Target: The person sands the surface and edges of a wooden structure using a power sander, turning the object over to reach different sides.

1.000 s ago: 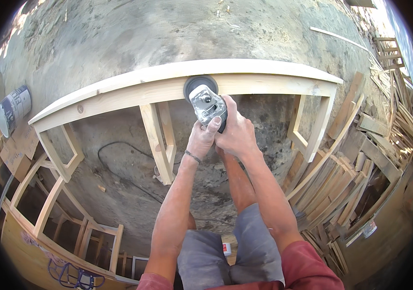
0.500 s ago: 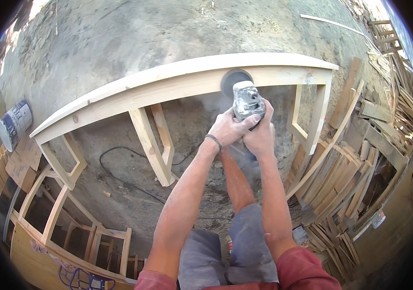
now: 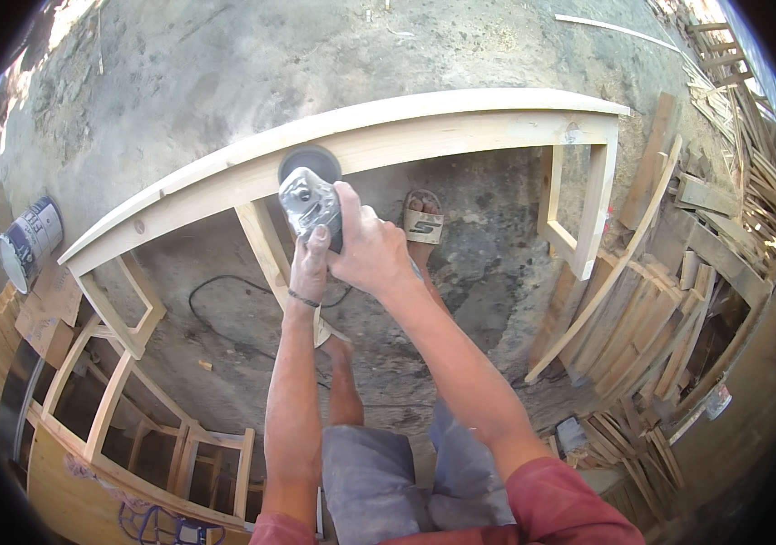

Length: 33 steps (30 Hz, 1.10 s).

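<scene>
A dusty grey disc sander (image 3: 309, 202) is in both my hands, its round dark disc (image 3: 322, 161) against the front rail (image 3: 460, 133) of a long pale wooden bench. My left hand (image 3: 311, 259) is closed on the sander's near end, below its body. Wrapped around the sander's right side is my right hand (image 3: 371, 245). The bench top (image 3: 388, 113) runs along the rail's far edge. Just below the sander stands a middle leg (image 3: 265, 250), partly hidden by my left hand and the tool. The sander body hides the disc's lower part.
A black cable (image 3: 213, 282) loops over the floor below the bench. Stacked boards (image 3: 647, 313) and thin offcuts lie at right. A second wooden frame (image 3: 106, 404) stands at lower left, near a paint bucket (image 3: 32, 243). My sandaled foot (image 3: 422, 222) is under the bench.
Both hands have carried the sander left along the rail, from right of the middle leg to just above it. My sandaled foot now shows where the arms and tool were.
</scene>
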### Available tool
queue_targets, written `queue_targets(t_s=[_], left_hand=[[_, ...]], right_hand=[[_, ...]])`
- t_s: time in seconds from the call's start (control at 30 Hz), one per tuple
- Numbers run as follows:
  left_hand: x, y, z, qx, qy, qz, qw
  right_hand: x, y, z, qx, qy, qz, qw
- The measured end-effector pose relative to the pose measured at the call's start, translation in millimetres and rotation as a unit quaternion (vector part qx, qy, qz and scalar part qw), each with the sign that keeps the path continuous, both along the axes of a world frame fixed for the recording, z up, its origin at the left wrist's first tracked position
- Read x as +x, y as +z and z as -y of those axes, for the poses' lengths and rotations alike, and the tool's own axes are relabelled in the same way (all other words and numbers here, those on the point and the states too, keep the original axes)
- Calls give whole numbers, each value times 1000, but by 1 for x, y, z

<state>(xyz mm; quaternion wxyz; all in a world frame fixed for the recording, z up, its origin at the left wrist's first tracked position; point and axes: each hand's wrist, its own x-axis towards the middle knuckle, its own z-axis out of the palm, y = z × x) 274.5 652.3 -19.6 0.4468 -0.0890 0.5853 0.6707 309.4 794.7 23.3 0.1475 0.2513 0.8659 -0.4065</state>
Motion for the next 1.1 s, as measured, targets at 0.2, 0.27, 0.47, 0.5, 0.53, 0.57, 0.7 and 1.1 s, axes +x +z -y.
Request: queue_targets(t_s=[0.2, 0.27, 0.47, 0.5, 0.53, 0.57, 0.7, 1.1], left_hand=[[14, 6, -77, -5, -23, -6, 1000], [23, 4, -106, 19, -35, 22, 999], [49, 5, -183, 5, -126, -4, 992], [52, 5, -194, 6, -142, 1, 990], [56, 4, -205, 9, -143, 1, 990], [61, 3, -218, 12, -143, 1, 990], [58, 12, -266, -30, -270, -27, 962], [31, 16, -170, -40, -187, 31, 981]], right_hand=[[23, 11, -66, -11, -51, 36, 998], [37, 12, -92, 2, -70, 35, 997], [82, 11, -159, 11, -128, 30, 991], [88, 11, -171, 16, -135, 28, 990], [92, 11, -180, 21, -144, 24, 989], [97, 11, -189, 25, -152, 19, 988], [119, 8, -220, 35, -225, 15, 974], [80, 12, -145, -10, -169, 51, 984]])
